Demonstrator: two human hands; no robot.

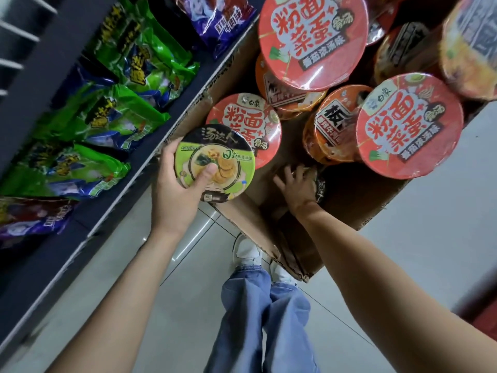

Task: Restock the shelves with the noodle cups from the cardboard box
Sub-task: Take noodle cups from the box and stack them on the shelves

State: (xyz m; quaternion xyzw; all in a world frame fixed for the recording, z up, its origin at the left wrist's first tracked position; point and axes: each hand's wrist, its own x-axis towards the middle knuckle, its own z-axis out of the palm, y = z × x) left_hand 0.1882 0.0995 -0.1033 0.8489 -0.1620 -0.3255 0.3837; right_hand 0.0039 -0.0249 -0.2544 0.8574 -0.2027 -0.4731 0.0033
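Note:
My left hand [177, 189] grips a green-lidded noodle cup [223, 160] above the near left corner of the cardboard box [242, 216], thumb across its lid. My right hand [295, 187] reaches down into the box and its fingers wrap a dark noodle cup [321, 188] lying low inside, mostly hidden by the hand. Several red-lidded noodle cups [408, 125] and orange cups [333, 125] fill the far part of the box. The dark shelf [150, 146] runs along the left.
Green noodle packets [107, 114] and purple packets [217, 20] lie on the shelf at left. My legs in blue jeans [258, 319] and white shoes stand on the pale tiled floor just before the box. A grey wall lies to the right.

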